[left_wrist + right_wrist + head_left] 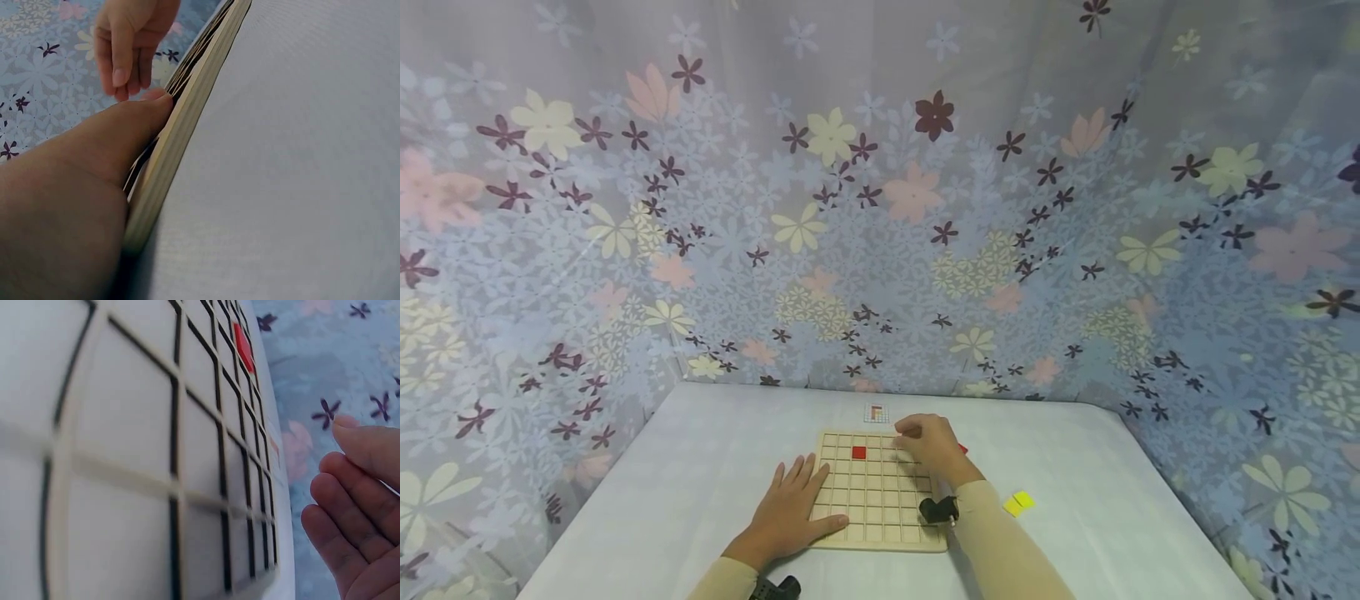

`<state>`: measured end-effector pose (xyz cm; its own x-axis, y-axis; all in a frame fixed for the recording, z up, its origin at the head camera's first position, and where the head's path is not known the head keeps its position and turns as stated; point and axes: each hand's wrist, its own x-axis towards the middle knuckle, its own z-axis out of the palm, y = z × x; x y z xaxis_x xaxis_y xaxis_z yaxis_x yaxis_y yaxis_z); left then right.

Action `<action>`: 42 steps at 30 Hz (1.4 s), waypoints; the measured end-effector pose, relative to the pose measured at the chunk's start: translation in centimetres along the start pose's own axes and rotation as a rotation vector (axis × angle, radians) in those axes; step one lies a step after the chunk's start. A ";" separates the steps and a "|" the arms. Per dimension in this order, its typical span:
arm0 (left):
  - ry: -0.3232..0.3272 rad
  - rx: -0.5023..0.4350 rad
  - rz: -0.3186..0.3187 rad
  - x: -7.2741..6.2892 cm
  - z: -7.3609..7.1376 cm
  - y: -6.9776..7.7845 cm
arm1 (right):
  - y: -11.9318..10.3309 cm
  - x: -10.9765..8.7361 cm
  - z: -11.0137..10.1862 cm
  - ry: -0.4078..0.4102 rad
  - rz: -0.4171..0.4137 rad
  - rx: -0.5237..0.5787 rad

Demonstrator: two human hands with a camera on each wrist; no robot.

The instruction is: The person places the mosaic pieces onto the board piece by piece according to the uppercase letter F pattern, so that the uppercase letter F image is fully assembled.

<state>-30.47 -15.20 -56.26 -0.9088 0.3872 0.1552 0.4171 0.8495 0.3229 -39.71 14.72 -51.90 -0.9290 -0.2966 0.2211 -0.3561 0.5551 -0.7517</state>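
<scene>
A wooden board with a grid of square cells lies on the white table. One red square tile sits in a cell near its far side. My left hand rests along the board's left edge, fingers extended and thumb on the grid; the left wrist view shows that thumb against the board's wooden side. Above the board's far right part hovers my right hand. In the right wrist view its fingers are loosely bent, the thumb apart from them, and nothing shows between them.
Beyond the board lies a small card with a printed grid pattern. A red piece is partly hidden behind the right hand. Yellow squares lie right of the board. A flowered curtain hangs behind the table.
</scene>
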 end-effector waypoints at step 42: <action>0.006 0.003 0.011 0.2 0.7 -0.4 | 7.0 -3.7 -6.2 0.098 0.319 -0.151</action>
<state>-30.82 -15.19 -57.01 -0.9042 0.3942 0.1646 0.4270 0.8463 0.3184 -39.39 24.48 -54.10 -0.9983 -0.0180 0.0547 -0.0509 0.7184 -0.6937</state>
